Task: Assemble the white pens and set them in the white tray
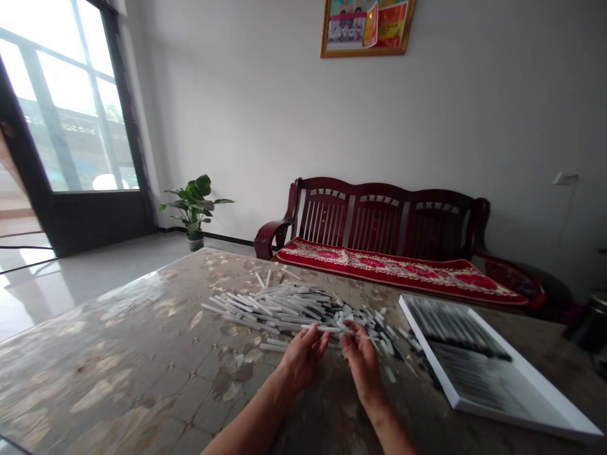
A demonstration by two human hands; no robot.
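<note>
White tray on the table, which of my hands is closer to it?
Right. Your right hand is left of the white tray in the picture; your left hand is farther left.

Left hand (300,357): I see its fingertips pinching one end of a pale stick (328,328).
Right hand (364,357): fingers at the stick's other end.
Pile (265,304): pale and dark sticks, loosely heaped on the patterned table (142,373).
White tray (430,354): right of the pile; I make out blurred rows inside.
Bench (374,188): dark red wood, floral cloth (379,262) along its seat.
Plant (192,203): potted, between door (99,218) and bench.
</note>
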